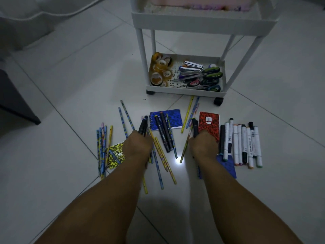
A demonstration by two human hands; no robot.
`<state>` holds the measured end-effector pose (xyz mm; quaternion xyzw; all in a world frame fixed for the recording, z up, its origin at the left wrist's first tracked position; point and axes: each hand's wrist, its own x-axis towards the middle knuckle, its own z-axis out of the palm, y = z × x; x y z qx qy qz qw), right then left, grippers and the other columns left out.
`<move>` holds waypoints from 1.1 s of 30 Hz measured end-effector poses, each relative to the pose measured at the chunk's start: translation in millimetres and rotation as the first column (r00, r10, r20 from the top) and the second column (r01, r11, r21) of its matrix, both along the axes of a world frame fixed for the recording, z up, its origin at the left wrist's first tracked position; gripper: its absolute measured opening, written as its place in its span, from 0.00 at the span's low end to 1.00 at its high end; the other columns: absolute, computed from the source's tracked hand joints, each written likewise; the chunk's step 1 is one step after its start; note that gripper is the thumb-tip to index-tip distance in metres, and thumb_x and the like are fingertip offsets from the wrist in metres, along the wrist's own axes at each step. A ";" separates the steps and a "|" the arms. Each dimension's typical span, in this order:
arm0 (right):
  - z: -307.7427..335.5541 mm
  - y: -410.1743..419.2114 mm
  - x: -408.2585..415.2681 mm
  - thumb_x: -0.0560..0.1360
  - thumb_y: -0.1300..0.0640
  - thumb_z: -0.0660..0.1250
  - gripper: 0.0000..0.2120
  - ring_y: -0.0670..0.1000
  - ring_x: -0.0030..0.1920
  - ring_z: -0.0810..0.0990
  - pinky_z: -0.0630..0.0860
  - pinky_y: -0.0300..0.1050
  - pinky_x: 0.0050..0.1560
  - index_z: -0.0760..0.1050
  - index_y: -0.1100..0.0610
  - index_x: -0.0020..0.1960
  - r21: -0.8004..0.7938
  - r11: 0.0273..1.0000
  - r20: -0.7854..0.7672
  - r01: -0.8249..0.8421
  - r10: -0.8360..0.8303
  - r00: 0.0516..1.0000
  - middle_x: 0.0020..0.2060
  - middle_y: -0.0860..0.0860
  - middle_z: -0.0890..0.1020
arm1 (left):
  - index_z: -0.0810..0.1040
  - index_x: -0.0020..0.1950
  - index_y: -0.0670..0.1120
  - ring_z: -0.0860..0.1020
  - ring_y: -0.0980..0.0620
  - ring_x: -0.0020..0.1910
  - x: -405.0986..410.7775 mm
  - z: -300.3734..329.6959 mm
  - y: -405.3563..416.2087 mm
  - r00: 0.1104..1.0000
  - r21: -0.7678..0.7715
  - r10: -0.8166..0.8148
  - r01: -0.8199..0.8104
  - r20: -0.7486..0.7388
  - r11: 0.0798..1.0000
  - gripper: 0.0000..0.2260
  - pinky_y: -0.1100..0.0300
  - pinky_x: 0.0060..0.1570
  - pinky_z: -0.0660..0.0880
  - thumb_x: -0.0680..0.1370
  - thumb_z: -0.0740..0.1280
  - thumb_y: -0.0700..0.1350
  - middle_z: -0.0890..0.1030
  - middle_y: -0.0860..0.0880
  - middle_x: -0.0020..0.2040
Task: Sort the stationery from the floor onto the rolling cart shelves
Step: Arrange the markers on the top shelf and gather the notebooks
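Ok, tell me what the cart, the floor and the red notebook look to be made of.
Cart: looks like white painted metal or plastic; smooth matte trays on thin tubular posts. I cannot tell which.
Floor: glossy ceramic-looking tiles; grout lines and a bright light reflection.
Red notebook: apparently paper with a printed card cover, barcode label showing.

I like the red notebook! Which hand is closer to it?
The right hand. It sits against the red notebook's near left corner, holding dark pens. The left hand is further left, past the blue notebook.

both hands, left hand and right hand, grip dark pens above floor
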<state>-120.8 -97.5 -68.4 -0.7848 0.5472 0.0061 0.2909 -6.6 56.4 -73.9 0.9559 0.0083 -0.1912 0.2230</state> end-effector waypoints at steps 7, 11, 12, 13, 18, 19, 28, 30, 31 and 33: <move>3.3 -3.1 4.4 0.75 0.56 0.65 0.14 0.61 0.50 0.80 0.72 0.45 0.43 0.77 0.64 0.54 0.067 0.994 0.074 0.088 -0.093 0.993 0.51 0.61 0.81 | 0.74 0.59 0.45 0.78 0.41 0.45 3.4 12.4 -14.5 0.996 -0.154 0.082 -0.077 0.030 0.985 0.14 0.50 0.48 0.77 0.78 0.62 0.51 0.80 0.44 0.48; 6.3 -5.2 4.8 0.76 0.56 0.64 0.14 0.62 0.52 0.79 0.71 0.45 0.43 0.75 0.65 0.56 0.106 0.990 0.126 0.094 -0.107 0.986 0.52 0.61 0.80 | 0.73 0.60 0.46 0.79 0.40 0.49 2.9 13.8 -40.0 0.997 -0.212 0.051 -0.063 -0.062 0.975 0.13 0.48 0.51 0.77 0.79 0.59 0.49 0.80 0.42 0.51; 7.7 -6.2 3.9 0.76 0.57 0.63 0.14 0.62 0.52 0.79 0.69 0.44 0.42 0.75 0.65 0.57 0.116 0.989 0.138 0.094 -0.109 0.984 0.52 0.62 0.80 | 0.72 0.60 0.44 0.79 0.39 0.51 0.7 12.2 -45.3 0.995 -0.216 0.036 -0.056 -0.096 0.975 0.13 0.48 0.52 0.76 0.79 0.59 0.49 0.80 0.41 0.53; 9.4 -7.3 3.0 0.76 0.57 0.63 0.14 0.62 0.52 0.79 0.69 0.44 0.41 0.75 0.65 0.57 0.124 0.988 0.150 0.090 -0.108 0.983 0.52 0.61 0.80 | 0.72 0.60 0.43 0.78 0.39 0.53 -2.0 9.8 -49.8 0.992 -0.215 0.023 -0.048 -0.120 0.975 0.14 0.49 0.53 0.76 0.80 0.59 0.51 0.80 0.40 0.55; 16.2 -12.8 -1.6 0.76 0.57 0.63 0.12 0.58 0.45 0.77 0.67 0.43 0.40 0.75 0.62 0.56 0.143 0.986 0.194 0.090 -0.117 0.974 0.49 0.59 0.81 | 0.74 0.58 0.40 0.80 0.40 0.51 -10.9 2.6 -60.8 0.994 -0.197 -0.024 0.003 -0.104 0.980 0.24 0.53 0.46 0.77 0.74 0.69 0.59 0.81 0.40 0.53; 16.9 -13.2 -2.4 0.76 0.58 0.62 0.11 0.57 0.43 0.76 0.67 0.43 0.39 0.75 0.62 0.56 0.146 0.986 0.202 0.086 -0.115 0.973 0.48 0.59 0.81 | 0.75 0.57 0.40 0.80 0.40 0.49 -10.8 3.1 -61.9 0.994 -0.190 -0.038 0.019 -0.098 0.982 0.24 0.53 0.44 0.77 0.73 0.70 0.59 0.81 0.40 0.51; 22.2 -16.8 -2.7 0.78 0.60 0.60 0.11 0.61 0.49 0.79 0.72 0.45 0.42 0.75 0.61 0.59 0.121 0.991 0.221 0.056 -0.082 0.972 0.49 0.59 0.81 | 0.77 0.55 0.42 0.79 0.43 0.46 -18.5 9.7 -68.8 0.997 -0.131 -0.021 0.012 -0.069 0.991 0.19 0.58 0.40 0.74 0.71 0.71 0.52 0.80 0.42 0.51; 24.4 -18.5 -1.5 0.79 0.61 0.59 0.11 0.60 0.49 0.79 0.72 0.45 0.43 0.75 0.61 0.59 0.116 0.992 0.224 0.049 -0.074 0.972 0.50 0.59 0.81 | 0.75 0.56 0.43 0.79 0.41 0.49 -20.5 11.7 -67.5 0.997 -0.165 -0.026 0.013 -0.076 0.986 0.17 0.55 0.45 0.76 0.72 0.70 0.51 0.80 0.43 0.51; 25.5 -19.2 -0.7 0.79 0.61 0.59 0.11 0.59 0.49 0.79 0.72 0.44 0.43 0.75 0.60 0.59 0.115 0.992 0.223 0.046 -0.070 0.972 0.50 0.59 0.81 | 0.74 0.57 0.44 0.79 0.41 0.50 -21.1 12.1 -66.8 0.996 -0.173 -0.031 0.018 -0.079 0.985 0.17 0.54 0.46 0.76 0.72 0.69 0.50 0.80 0.43 0.51; 28.0 -20.2 0.8 0.79 0.61 0.59 0.11 0.59 0.50 0.79 0.72 0.45 0.44 0.75 0.60 0.59 0.112 0.993 0.223 0.036 -0.060 0.973 0.50 0.58 0.81 | 0.74 0.58 0.43 0.78 0.41 0.51 -22.4 12.6 -65.4 0.995 -0.163 -0.048 0.034 -0.087 0.986 0.16 0.56 0.43 0.73 0.74 0.68 0.50 0.80 0.43 0.52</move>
